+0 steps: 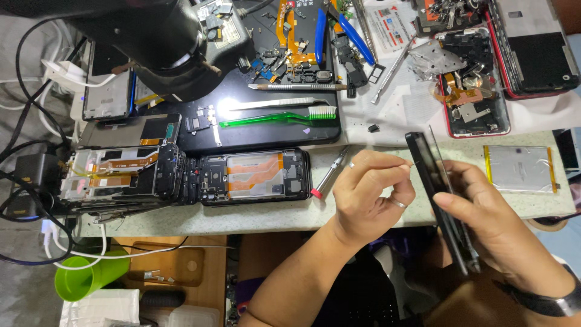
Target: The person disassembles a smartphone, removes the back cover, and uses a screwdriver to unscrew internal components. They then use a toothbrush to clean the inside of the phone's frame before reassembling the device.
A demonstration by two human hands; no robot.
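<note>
Right hand (496, 224): grip closed around a dark phone (440, 194), held edge-on and tilted above the near edge of the desk (363, 212); fingers wrap its right side, and a watch sits on the wrist.
Left hand (369, 194): grip pinched shut on a thin tool (404, 163), thumb and forefinger together; the tool's tip meets the upper left edge of the phone. Rings show on two fingers.
Phone: between the two hands, off the desk, top end pointing away from the person; a thin panel stands slightly apart along its right edge.
Screwdriver (330, 174): lies on the desk just left of the left hand, red end nearest the person.
Open phone frame (254, 175): lies flat left of the screwdriver, orange ribbon cable showing; more stripped frames (118, 172) are stacked beside it, further left.
Black mat (266, 130): behind the frames, carrying a green toothbrush (278, 118), tweezers (278, 104) and small parts.
Battery (519, 168): flat and silvery, on the desk right of the held phone, well apart from the hands.
Red-rimmed phone (475, 91): lies opened behind the battery.
Blue-handled cutters (339, 30): at the far side of the desk.
Microscope head (157, 42): dark, looming at upper left.
Green cup (88, 278): below the desk edge, lower left.
</note>
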